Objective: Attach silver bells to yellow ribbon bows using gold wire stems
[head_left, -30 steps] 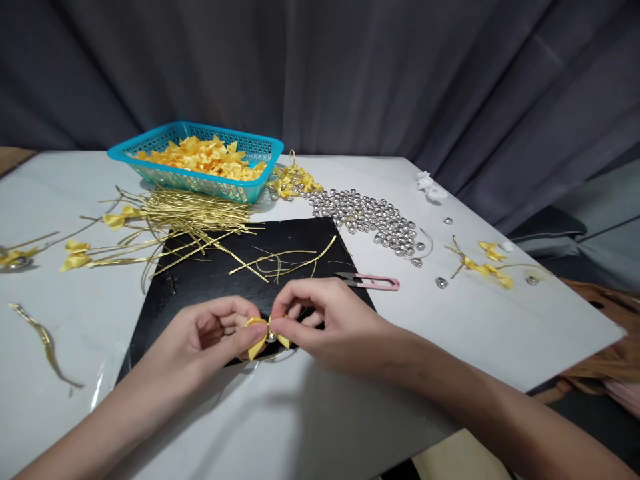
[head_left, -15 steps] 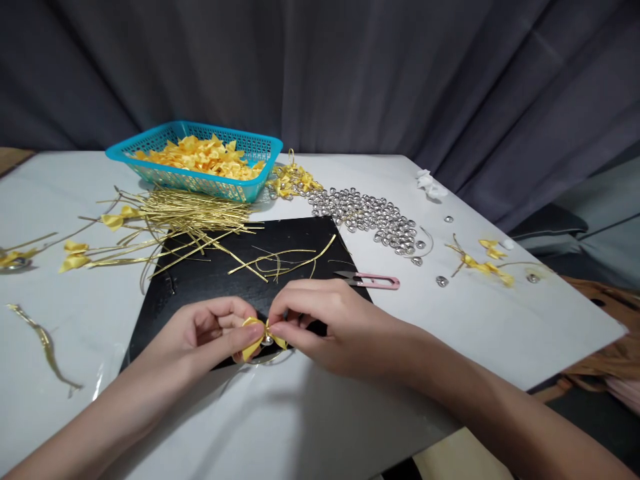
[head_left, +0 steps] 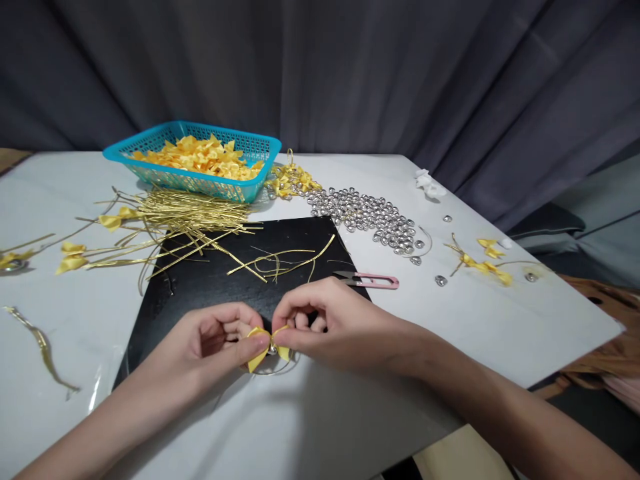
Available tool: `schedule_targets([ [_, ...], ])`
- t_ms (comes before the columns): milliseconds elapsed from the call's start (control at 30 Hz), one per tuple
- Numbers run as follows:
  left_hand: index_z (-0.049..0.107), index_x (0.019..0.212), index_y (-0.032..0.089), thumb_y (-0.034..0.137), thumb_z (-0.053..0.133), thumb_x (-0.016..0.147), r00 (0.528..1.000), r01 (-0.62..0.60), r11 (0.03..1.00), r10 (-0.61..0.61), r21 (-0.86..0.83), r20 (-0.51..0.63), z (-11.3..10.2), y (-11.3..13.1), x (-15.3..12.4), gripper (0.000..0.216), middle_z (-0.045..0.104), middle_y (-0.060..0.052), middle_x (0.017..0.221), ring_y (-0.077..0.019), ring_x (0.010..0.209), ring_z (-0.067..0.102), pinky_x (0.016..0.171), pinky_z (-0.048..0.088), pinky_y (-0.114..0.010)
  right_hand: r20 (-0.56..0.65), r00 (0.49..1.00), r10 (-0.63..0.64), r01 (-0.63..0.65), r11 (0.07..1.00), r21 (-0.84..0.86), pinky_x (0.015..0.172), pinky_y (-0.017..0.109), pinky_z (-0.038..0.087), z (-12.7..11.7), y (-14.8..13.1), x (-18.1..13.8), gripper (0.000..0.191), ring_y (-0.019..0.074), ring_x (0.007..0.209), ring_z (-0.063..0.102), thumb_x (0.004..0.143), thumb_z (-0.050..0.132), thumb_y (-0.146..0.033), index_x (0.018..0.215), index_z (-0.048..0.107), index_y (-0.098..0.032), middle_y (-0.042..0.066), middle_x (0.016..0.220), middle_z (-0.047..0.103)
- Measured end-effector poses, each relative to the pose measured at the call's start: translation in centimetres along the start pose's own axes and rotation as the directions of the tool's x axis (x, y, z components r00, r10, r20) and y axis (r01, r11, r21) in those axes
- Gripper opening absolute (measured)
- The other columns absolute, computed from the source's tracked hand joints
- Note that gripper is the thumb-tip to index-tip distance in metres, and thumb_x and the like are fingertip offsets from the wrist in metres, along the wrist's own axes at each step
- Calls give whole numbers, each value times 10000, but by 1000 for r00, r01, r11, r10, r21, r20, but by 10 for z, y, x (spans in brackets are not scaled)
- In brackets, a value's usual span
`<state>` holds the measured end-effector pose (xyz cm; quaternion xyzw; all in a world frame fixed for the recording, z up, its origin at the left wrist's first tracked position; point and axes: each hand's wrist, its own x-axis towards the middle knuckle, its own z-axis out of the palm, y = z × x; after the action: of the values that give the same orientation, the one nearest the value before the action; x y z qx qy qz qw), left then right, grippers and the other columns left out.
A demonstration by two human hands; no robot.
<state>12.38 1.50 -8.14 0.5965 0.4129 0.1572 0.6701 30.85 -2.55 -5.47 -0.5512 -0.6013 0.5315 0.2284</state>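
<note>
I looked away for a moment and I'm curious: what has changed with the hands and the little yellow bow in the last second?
Very little. The left hand and right hand drifted slightly toward the person, carrying the yellow bow; both kept pinching it, nothing let go. The black mat, blue basket, gold strips, silver beads and pink snips lie as before.

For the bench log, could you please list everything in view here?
table: one, white, under everything
curtain: one, grey, behind
basket: one, teal, far left
basket bows: many, yellow, heaped in basket
wire ties: many, gold, before basket, onto mat
mat: one, black, centre
beads: many, silver, right of basket
snips: one, pink, mat's right edge
loose bows: several, yellow, table's left and right
held bow: one, yellow, between both hands
left hand: one, bare, on held bow
right hand: one, bare, on held bow
</note>
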Motion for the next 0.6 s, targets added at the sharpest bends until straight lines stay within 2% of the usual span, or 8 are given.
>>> schedule_targets([
  [167, 646, 651, 214, 424, 626, 755, 993, -37, 980, 58, 198, -99, 6, 4, -5, 235, 597, 2, 603, -146, 589, 512, 528, 382, -218, -13, 1000, 22, -21, 1000, 16, 425, 143, 265, 1, -2, 0, 49, 29, 491, 349, 736, 564, -121, 691, 583, -130, -66, 528, 427],
  [400, 654, 641, 224, 390, 602, 761, 986, -95, 893, 144, 440, -81, 7, 1, -8, 211, 632, 1, 591, -160, 557, 540, 492, 342, -234, 9, 996, 88, -88, 996, 33, 426, 169, 249, 2, -5, -1, 66, 40, 477, 320, 704, 563, -92, 660, 555, -140, -76, 501, 379],
  [500, 644, 613, 215, 416, 581, 779, 981, -137, 889, 183, 437, -65, 5, 1, -8, 269, 613, 2, 565, -155, 542, 528, 480, 351, -228, 5, 997, 83, -83, 995, 58, 434, 180, 249, 3, -3, 0, 60, 51, 490, 320, 706, 587, -129, 669, 544, -147, -73, 511, 372],
  [600, 648, 642, 210, 427, 599, 777, 973, -167, 936, 207, 310, -100, -1, 2, -7, 260, 615, 9, 588, -139, 556, 524, 499, 392, -209, -75, 997, -12, 35, 950, 309, 545, 178, 352, 7, 3, 4, 183, 66, 616, 427, 702, 682, -217, 800, 542, -151, -39, 673, 482],
])
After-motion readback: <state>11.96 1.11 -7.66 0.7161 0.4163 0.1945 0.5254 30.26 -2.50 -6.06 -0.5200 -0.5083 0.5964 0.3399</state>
